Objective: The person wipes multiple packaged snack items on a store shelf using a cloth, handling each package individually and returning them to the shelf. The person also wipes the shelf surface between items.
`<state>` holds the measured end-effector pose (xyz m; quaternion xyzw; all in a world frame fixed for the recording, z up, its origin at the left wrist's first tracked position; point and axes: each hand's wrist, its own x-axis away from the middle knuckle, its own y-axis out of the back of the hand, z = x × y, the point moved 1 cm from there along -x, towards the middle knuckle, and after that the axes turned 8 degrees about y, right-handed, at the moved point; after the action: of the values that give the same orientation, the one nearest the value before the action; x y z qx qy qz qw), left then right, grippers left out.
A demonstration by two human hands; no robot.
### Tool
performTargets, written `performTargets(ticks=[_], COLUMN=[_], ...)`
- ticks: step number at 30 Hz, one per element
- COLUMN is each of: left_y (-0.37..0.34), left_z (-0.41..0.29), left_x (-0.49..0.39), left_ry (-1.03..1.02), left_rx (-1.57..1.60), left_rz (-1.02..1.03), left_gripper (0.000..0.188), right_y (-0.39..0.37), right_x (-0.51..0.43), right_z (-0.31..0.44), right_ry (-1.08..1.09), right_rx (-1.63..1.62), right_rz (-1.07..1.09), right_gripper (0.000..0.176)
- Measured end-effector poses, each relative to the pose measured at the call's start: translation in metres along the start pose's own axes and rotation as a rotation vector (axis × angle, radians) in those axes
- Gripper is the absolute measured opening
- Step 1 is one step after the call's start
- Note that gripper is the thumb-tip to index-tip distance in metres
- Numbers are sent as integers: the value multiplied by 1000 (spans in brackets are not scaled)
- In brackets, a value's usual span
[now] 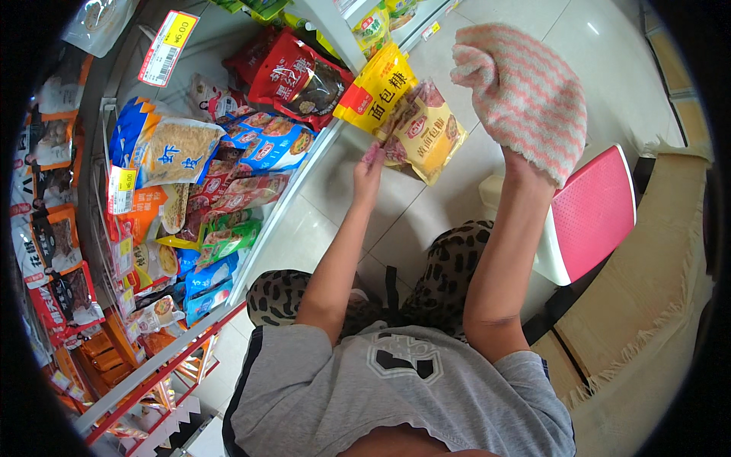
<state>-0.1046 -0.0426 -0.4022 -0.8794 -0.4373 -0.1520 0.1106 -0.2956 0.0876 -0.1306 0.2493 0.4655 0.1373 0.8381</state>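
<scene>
My left hand reaches forward beside the shelf, its fingers pinching the reddish, crinkled edge of a food packet; part of the grip is hard to make out. A yellow and clear plastic breadcrumb packet hangs at those fingers, away from the shelf edge. Just beyond it, a bright yellow breadcrumb packet sticks out over the edge. A pink-and-white striped terry cloth covers my right hand, raised to the right; only the wrist shows, and the fingers are hidden under the cloth.
Shelves at the left hold a red packet, a blue and clear packet and several other bags behind price tags. A metal shelf edge runs diagonally. A pink-topped white stool stands at the right, beside fringed beige cloth.
</scene>
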Motion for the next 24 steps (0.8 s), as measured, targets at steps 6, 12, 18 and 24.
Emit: performTargets(ticks=[6, 12, 18, 24], left_y=[13, 39, 41, 51], left_z=[-74, -197, -178, -193], left_x=[29, 91, 106, 80], left_ry=[-225, -317, -376, -104], left_rx=[-229, 289, 268, 554], left_rz=[-13, 34, 233, 722], left_gripper=[32, 26, 55, 67], right_y=[-6, -23, -77, -80], right_x=[2, -6, -2, 91], right_z=[7, 48, 156, 180], right_ry=[-15, -60, -136, -3], right_rx=[-20, -171, -586, -771], right_rz=[-11, -76, -128, 160], right_gripper=[23, 28, 34, 43])
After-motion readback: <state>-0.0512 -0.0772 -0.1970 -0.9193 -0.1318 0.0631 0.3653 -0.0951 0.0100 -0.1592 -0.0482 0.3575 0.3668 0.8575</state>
